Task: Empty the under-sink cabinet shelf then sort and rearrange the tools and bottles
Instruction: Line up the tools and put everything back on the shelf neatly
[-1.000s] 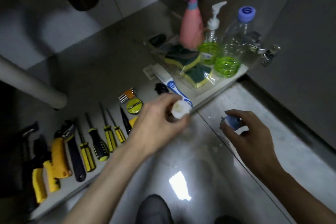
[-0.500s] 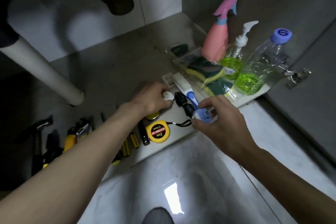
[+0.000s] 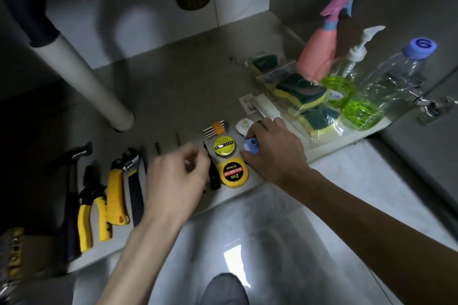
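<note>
Centrally, a small blue plastic cap-like piece (image 3: pixel 250 146) is pinched by the right hand (image 3: pixel 273 153) on the grey cabinet shelf (image 3: pixel 173 86), just right of the yellow-green tape roll (image 3: pixel 224 145) and above the yellow measuring tape (image 3: pixel 233 173). Blurred, the left hand (image 3: pixel 177 183) is seen at left of centre with loosely curled fingers (image 3: pixel 195 160), nothing being gripped.

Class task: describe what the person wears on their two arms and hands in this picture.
Both forearms are bare, with no sleeve in view. The left hand and right hand wear no gloves. No watch, ring or band shows on either wrist. The left hand is motion-blurred.
</note>
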The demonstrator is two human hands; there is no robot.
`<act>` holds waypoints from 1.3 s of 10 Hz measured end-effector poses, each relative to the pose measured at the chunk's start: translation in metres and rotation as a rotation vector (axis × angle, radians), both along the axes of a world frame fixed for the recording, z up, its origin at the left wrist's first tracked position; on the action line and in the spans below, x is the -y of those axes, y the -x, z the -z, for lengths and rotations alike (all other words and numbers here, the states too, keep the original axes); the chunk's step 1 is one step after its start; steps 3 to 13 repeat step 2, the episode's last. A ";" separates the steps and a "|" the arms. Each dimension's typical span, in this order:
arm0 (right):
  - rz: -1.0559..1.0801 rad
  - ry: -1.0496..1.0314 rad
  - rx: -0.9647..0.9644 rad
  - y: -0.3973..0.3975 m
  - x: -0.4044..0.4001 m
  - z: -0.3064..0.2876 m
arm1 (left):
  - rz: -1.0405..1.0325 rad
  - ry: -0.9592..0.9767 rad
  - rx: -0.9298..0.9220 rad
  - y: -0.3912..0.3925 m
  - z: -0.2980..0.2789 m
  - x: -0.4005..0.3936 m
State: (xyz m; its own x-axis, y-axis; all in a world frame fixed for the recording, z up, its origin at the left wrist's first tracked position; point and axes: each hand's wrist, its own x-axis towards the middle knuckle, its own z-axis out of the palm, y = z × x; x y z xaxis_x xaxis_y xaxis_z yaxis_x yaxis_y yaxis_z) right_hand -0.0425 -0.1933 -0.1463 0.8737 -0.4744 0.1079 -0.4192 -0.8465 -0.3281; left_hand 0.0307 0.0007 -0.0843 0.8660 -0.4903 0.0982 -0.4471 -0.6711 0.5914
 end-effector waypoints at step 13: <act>0.018 -0.018 0.073 0.013 -0.002 -0.013 | -0.075 -0.136 -0.164 0.047 0.031 -0.066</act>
